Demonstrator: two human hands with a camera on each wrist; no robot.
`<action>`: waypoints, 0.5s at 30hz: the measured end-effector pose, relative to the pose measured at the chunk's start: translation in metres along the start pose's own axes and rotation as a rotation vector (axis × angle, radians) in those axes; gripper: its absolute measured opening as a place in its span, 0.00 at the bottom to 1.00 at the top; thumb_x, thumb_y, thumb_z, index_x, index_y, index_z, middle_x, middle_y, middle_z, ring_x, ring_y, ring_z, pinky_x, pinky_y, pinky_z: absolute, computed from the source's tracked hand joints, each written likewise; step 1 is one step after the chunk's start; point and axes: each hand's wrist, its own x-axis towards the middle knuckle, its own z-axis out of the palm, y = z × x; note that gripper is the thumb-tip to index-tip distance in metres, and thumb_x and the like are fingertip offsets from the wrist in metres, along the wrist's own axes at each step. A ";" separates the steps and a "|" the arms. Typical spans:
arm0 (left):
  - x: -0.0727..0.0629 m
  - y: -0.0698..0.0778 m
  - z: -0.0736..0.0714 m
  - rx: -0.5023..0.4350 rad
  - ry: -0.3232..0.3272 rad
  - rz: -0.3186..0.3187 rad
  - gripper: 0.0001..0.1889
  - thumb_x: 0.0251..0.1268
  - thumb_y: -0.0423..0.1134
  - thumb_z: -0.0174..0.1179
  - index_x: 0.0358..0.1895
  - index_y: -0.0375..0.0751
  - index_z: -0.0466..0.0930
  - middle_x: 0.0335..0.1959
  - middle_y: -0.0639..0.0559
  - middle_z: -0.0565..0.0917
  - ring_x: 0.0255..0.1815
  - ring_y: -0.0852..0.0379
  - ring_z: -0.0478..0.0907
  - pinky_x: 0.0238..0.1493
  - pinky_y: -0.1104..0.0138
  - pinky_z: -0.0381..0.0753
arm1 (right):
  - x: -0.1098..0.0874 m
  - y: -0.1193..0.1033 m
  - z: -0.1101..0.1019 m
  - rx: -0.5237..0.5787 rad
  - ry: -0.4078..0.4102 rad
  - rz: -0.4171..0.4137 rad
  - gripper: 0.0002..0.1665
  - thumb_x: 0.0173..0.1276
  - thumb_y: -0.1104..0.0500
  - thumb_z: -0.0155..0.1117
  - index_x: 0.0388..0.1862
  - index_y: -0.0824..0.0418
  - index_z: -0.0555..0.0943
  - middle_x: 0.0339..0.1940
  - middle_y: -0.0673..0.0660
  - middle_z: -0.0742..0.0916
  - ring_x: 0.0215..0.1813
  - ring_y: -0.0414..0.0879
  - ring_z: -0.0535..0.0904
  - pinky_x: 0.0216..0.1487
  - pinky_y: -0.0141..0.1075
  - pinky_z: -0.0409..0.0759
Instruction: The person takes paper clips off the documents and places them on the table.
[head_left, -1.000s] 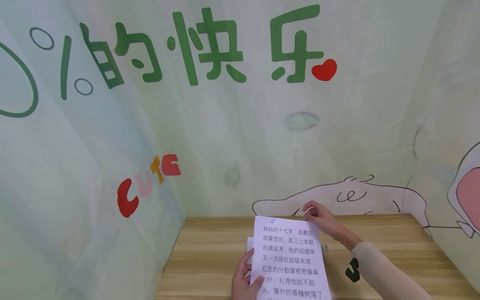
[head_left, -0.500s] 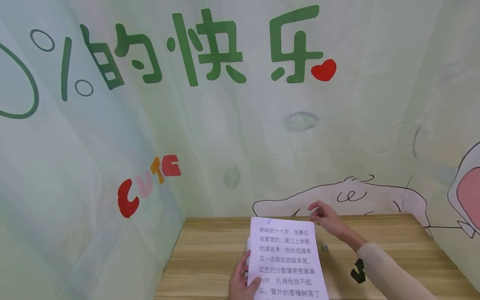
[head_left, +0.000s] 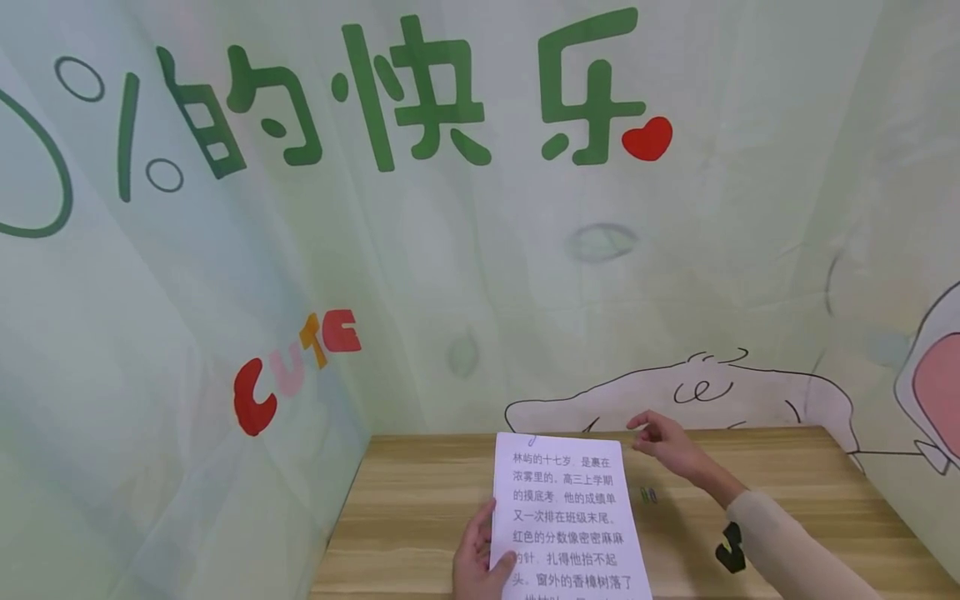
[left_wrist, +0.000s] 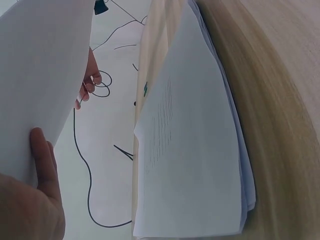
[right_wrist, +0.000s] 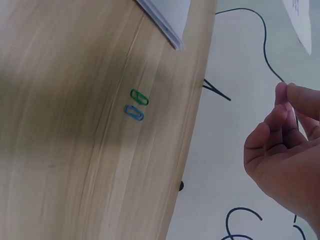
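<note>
Fingers of my left hand (head_left: 477, 565) grip the printed paper (head_left: 566, 527); my right hand (head_left: 670, 448), off at two o'clock, curls loosely: a slack left grip could drop it.

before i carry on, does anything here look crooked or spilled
One thing: the paper stack on the table is not squared up: lower sheets stick out past the top one's edge. Nothing looks spilled; the green clip and blue clip lie side by side, and the printed page in the left hand shows no visible tear.
</note>
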 end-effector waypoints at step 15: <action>-0.001 0.001 -0.001 -0.027 0.027 0.037 0.41 0.56 0.16 0.61 0.78 0.36 0.68 0.46 0.39 0.85 0.35 0.52 0.90 0.37 0.61 0.93 | -0.009 0.016 -0.007 -0.041 0.006 0.051 0.19 0.72 0.71 0.64 0.60 0.72 0.77 0.37 0.59 0.84 0.41 0.52 0.80 0.43 0.42 0.84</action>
